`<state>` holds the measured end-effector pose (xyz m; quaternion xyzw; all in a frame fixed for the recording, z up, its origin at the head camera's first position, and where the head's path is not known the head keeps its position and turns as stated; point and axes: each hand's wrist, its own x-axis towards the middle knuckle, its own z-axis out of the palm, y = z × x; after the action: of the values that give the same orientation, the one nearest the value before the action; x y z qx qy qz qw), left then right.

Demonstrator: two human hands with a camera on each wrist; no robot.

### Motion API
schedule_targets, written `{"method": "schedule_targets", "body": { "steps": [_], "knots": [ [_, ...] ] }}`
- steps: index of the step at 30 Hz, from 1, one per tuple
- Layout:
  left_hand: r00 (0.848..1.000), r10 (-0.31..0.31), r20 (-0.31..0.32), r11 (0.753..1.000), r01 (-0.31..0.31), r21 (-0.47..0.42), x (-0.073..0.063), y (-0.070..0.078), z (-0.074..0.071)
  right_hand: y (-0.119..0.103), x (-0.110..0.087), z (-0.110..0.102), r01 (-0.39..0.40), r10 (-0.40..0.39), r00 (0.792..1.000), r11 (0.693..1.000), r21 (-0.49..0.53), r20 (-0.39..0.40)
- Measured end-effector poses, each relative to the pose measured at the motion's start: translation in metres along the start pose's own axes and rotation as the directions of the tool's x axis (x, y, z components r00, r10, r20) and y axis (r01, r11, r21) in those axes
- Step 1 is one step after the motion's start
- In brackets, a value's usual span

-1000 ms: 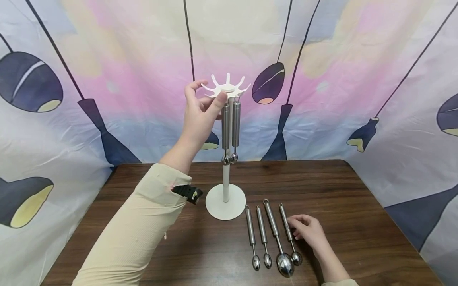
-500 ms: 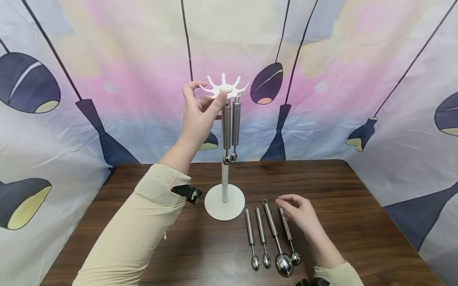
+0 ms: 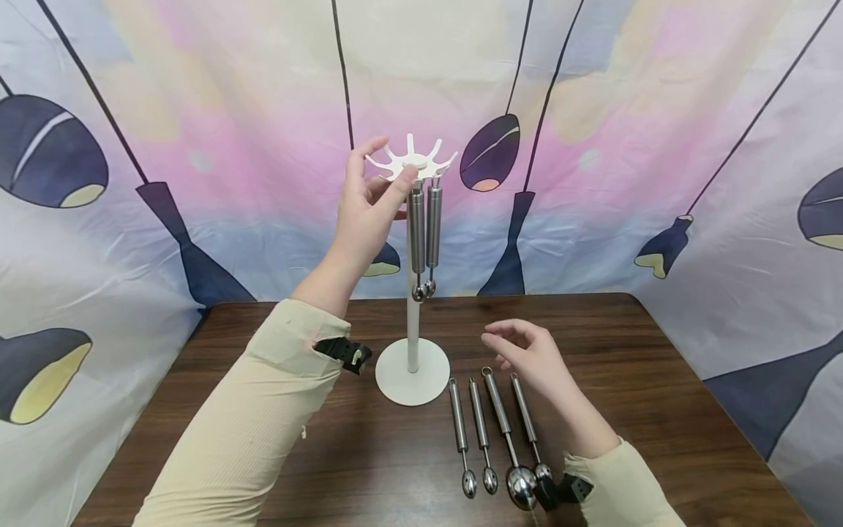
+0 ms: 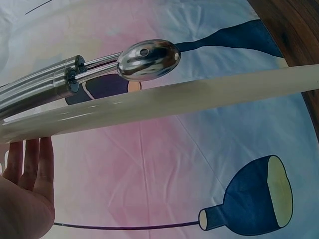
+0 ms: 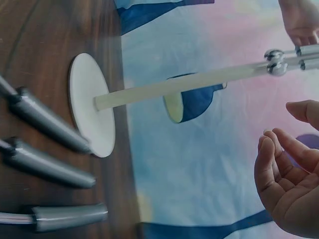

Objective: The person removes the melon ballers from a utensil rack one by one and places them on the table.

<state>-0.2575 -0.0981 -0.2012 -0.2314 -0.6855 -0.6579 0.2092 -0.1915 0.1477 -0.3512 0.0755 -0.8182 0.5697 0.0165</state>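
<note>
A white utensil stand (image 3: 412, 322) with a round base and a ring of hooks stands on the table. My left hand (image 3: 369, 201) grips its top, thumb in front by the hooks and fingers behind the pole. Two steel melon ballers hang from the hooks, one (image 3: 417, 230) beside the thumb and the other (image 3: 433, 227) to its right; an oval scoop head (image 4: 149, 59) shows up close in the left wrist view. My right hand (image 3: 530, 359) is raised over the tabletop right of the base, fingers loosely bent and holding nothing, as the right wrist view shows.
Several more steel scoops lie side by side in front right of the base, handles away from me, the largest (image 3: 503, 417) among them. The right wrist strap overlaps the rightmost scoop (image 3: 525, 410). A patterned cloth (image 3: 263, 146) hangs behind the wooden table (image 3: 342, 454).
My right hand has left the rightmost scoop and moved up and leftward, with nothing in it. The hanging melon ballers have swung slightly. My left hand keeps its place on the stand, its index finger lifted slightly.
</note>
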Motion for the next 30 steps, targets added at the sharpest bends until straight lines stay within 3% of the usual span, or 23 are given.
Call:
{"method": "schedule_targets", "body": {
  "steps": [11,21,30],
  "knots": [
    [1.0,-0.015,-0.001,1.0,0.015,-0.005,0.001,0.002,-0.001,-0.034,0.019,0.002,0.112,-0.111,0.993,0.993,-0.043,0.034],
    [1.0,0.005,0.012,1.0,-0.005,0.013,0.001,0.001,-0.002,-0.066,0.04,0.007,0.2,-0.201,0.979,0.976,0.084,0.013],
    [0.996,0.037,0.08,0.999,-0.036,-0.01,-0.002,0.001,-0.009,-0.087,0.056,0.018,0.28,-0.286,0.956,0.955,0.098,0.063]
  ]
}}
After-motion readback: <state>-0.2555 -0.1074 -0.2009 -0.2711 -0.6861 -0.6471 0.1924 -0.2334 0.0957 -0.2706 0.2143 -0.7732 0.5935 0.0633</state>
